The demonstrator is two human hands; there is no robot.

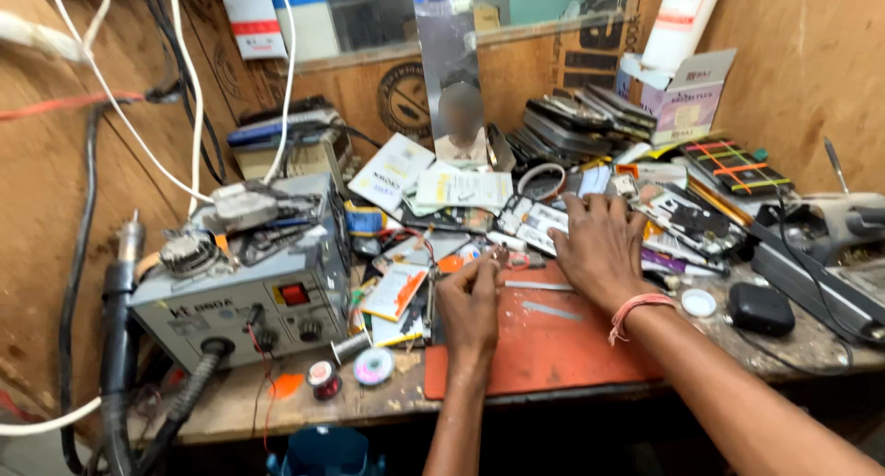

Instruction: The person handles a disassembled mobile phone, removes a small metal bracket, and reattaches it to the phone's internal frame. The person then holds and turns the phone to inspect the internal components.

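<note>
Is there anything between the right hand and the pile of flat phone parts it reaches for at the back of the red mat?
Nothing visible does. The right hand already lies with its fingers spread on the pile of flat phone parts, just beyond the red mat. The left hand is beside it, pinching something small, and does not block it.

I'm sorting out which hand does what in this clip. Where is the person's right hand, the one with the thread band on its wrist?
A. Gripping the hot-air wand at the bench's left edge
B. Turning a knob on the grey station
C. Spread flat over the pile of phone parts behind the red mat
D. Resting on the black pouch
C: the right hand lies fingers spread on the phone parts at the far edge of the red mat.
</note>
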